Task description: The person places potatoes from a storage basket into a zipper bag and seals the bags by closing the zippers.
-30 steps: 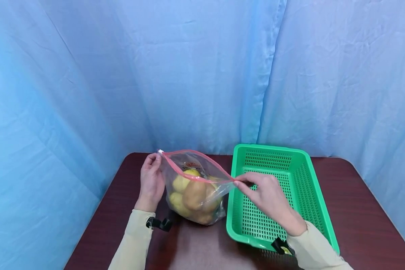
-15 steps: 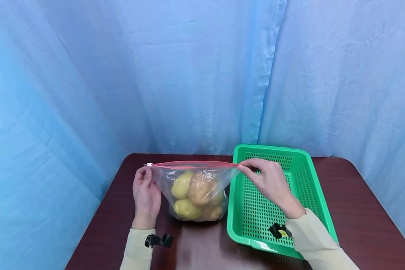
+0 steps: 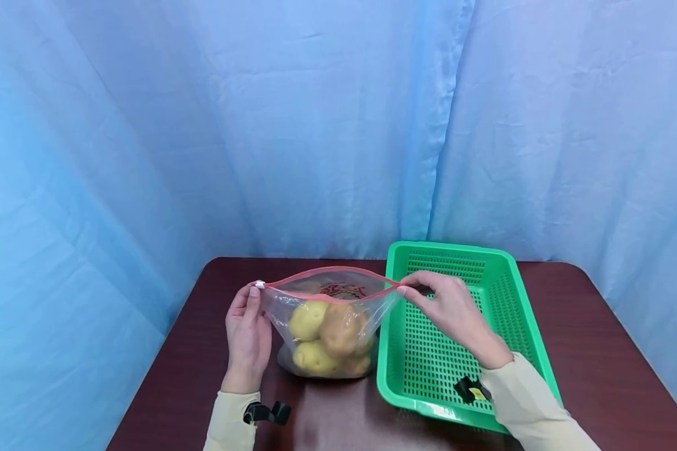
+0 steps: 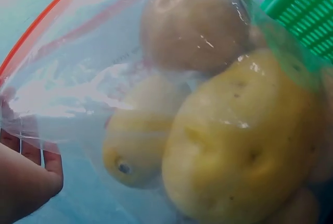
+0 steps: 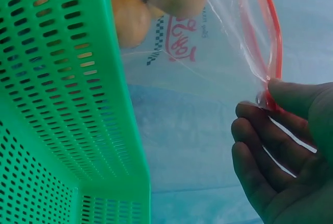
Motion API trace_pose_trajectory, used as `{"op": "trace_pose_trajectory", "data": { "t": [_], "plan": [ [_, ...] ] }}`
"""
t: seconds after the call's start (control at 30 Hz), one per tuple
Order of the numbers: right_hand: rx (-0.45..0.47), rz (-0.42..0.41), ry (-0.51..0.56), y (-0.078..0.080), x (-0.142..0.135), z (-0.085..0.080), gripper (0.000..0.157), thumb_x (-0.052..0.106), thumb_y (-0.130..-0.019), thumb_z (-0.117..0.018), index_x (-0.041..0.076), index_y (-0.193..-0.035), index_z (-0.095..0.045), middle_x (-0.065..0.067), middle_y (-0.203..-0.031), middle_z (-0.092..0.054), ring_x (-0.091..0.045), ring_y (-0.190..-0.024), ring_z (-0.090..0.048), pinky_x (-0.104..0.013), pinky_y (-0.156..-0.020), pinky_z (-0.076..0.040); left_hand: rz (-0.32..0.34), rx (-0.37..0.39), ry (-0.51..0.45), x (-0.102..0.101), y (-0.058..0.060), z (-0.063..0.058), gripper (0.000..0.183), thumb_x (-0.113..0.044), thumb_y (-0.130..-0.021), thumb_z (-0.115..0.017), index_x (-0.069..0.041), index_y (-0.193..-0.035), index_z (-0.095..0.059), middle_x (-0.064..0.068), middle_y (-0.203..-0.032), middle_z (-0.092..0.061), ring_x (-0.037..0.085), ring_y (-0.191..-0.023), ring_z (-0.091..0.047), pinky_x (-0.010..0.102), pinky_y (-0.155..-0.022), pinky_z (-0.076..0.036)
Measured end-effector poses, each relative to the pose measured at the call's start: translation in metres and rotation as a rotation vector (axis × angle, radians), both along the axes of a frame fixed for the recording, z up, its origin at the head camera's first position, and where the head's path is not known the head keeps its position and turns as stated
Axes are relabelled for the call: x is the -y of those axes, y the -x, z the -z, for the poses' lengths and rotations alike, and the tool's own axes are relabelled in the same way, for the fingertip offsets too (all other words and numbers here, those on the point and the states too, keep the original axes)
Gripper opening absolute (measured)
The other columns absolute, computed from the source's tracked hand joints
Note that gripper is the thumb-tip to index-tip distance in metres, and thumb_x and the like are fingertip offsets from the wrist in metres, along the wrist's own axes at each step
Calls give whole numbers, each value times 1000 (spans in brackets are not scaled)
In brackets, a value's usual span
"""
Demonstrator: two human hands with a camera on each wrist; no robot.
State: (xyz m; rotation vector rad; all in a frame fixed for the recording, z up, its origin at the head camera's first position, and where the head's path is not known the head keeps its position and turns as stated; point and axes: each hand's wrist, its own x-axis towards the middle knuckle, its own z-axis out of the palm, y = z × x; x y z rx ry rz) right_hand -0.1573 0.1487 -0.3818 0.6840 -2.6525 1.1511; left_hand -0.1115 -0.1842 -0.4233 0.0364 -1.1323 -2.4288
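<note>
A clear zipper bag (image 3: 276, 311) with a red-edged mouth stands on the table, holding several potatoes (image 3: 314, 358), some yellow and some brownish. My left hand (image 3: 248, 341) pinches the bag's top left corner beside the white slider (image 3: 260, 284). At the opposite corner, the thumb and forefinger of my right hand (image 3: 451, 313) pinch the red edge. Between the hands the mouth gapes, and red print shows on the far inner wall. In the left wrist view a large yellow potato (image 4: 239, 135) fills much of the bag. The right wrist view shows the pinched red corner (image 5: 268, 99) close up.
A green perforated basket (image 3: 388, 376) stands just right of the bag, under my right forearm. The dark red-brown table (image 3: 175, 369) ends at the back against blue curtains (image 3: 327, 125). Each wrist wears a black strap (image 3: 266, 413).
The bag's mouth was open, narrowed as the hands pulled its corners level and apart, and now gapes again. My left hand moved lower and slightly left; my right hand rose a little.
</note>
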Motion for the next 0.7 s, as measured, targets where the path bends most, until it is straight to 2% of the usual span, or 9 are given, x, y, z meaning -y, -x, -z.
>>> {"op": "trace_pose_trajectory", "data": {
  "t": [0.2,0.43,0.53,0.7],
  "plan": [
    [-87,5,10,0,-5,5,12,21,-99,-73,14,-105,-79,1,-100,-76,-12,-80,-65,-35,-70,-55,-3,-6,-22,2,2,-1,17,-8,-103,-62,-11,-94,-75,1,-94,-72,12,-88,-67,25,-80,-51],
    [-209,8,29,2,-12,7,10,16,-97,-74,13,-104,-80,0,-100,-77,-16,-86,-71,-42,-72,-59,39,-77,-144,-2,3,0,16,-3,-103,-62,-6,-93,-74,5,-95,-71,15,-89,-66,26,-84,-52],
    [-200,15,34,1,-14,7,10,17,-97,-75,13,-104,-80,1,-100,-77,-16,-88,-71,-42,-73,-59,45,-89,-163,-5,2,0,18,-2,-103,-60,-7,-94,-75,5,-95,-71,15,-89,-66,26,-84,-52],
    [-108,27,6,-1,-17,5,14,22,-99,-73,13,-108,-79,0,-103,-76,-16,-87,-68,-38,-72,-57,63,-83,-191,-9,3,-2,20,-2,-104,-58,-7,-97,-75,5,-97,-71,15,-91,-66,26,-83,-53]
  ]
}}
